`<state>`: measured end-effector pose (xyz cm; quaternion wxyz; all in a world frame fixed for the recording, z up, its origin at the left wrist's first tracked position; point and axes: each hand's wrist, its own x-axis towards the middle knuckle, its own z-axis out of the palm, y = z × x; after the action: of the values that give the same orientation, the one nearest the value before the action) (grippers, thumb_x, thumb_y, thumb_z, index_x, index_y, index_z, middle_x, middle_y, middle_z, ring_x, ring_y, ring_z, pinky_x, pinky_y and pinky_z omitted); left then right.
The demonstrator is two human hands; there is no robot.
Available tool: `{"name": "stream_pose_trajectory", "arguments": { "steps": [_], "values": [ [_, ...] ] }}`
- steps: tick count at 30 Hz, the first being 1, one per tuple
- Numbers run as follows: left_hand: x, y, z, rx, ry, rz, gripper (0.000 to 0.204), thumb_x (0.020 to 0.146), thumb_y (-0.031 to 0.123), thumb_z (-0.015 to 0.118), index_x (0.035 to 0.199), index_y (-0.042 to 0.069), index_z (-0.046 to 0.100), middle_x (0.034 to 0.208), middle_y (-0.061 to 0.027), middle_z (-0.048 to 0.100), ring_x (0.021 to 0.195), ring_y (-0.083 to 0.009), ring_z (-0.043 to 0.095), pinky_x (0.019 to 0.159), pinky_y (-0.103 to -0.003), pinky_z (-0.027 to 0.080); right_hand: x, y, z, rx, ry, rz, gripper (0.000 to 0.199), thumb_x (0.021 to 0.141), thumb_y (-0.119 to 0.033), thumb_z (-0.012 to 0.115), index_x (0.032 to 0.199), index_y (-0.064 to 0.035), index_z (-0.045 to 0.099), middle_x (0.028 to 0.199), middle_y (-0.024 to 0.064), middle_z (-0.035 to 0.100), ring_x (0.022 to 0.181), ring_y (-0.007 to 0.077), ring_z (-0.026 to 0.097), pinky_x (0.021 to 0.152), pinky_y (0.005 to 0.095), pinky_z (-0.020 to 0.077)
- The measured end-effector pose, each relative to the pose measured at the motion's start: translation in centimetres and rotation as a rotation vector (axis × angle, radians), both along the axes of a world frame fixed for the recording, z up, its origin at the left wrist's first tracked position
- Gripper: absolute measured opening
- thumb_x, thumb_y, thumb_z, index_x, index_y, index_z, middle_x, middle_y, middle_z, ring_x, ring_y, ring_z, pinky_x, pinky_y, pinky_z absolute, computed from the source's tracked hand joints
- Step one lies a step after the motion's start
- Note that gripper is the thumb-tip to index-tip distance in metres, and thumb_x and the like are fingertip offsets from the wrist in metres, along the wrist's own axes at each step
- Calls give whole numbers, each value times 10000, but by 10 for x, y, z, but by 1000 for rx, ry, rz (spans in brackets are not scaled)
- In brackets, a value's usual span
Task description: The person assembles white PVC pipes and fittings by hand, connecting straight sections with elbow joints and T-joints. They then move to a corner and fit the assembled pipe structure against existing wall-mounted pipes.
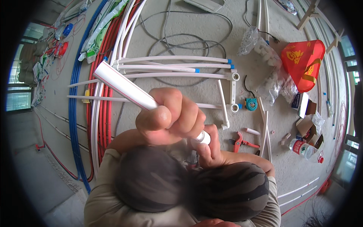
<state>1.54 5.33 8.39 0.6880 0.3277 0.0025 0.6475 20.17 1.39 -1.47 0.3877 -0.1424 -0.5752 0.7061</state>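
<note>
My left hand (172, 113) is wrapped around a white plastic pipe (126, 85) with thin red lines along it. The pipe slants from the upper left down through my fist. Close below the fist, my right hand (212, 149) pinches a short white pipe fitting (204, 137) between thumb and fingers. The fitting is in line with the pipe, but my left fingers hide where the two meet. Beyond my hands, a white pipe assembly (170, 75) lies on the floor, joined at a bracket with two round ports (233, 92).
Red pipe cutters (242, 143), a teal tape measure (250, 104) and a pipe offcut (252, 131) lie to the right. Farther right are a red bag (304, 62), small boxes (305, 126) and a water bottle (304, 148). Blue pipes (73, 125) and red pipes (104, 125) run along the left.
</note>
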Motion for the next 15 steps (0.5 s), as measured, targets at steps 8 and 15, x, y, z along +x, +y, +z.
{"name": "stream_pose_trajectory", "arguments": {
  "steps": [8, 15],
  "values": [
    [-7, 2, -2, -17, 107, 26, 394, 1059, 306, 560, 752, 94, 430, 598, -61, 444, 486, -173, 334, 465, -347, 324, -1, 0, -1, 15, -91, -36, 332, 1049, -177, 527, 1289, 10, 392, 1096, 115, 526, 918, 159, 490, 861, 349, 459],
    [-11, 2, -13, -13, 10, -38, 313, 1030, 234, 569, 780, 98, 440, 638, -40, 448, 536, -162, 349, 500, -347, 301, -1, 2, 2, 78, -175, -46, 338, 1040, -173, 543, 1284, 3, 387, 1112, 139, 514, 938, 186, 499, 880, 365, 461]
  ]
}}
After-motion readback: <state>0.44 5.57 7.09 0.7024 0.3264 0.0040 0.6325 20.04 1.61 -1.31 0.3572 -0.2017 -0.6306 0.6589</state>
